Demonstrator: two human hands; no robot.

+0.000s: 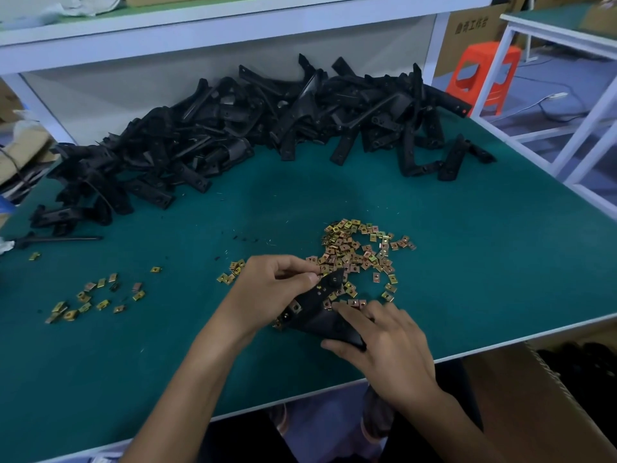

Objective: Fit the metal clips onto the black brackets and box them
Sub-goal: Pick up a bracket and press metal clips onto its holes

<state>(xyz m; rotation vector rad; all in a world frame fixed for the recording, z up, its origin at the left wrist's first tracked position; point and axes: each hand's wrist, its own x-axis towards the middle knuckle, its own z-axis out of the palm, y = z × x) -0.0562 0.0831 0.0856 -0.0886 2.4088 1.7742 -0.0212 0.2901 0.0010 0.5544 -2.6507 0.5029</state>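
A black bracket lies near the front of the green table, with two gold clips fitted at its left end. My left hand pinches the bracket's upper edge near its far tip. My right hand grips the bracket's near end, its index finger reaching toward loose clips. Just beyond the bracket lies a heap of gold metal clips. A big pile of black brackets fills the back of the table.
A smaller scatter of clips lies at the left front. A cardboard box stands below the table's right front edge. A thin black rod lies at the left edge. An orange stool stands on the floor at right.
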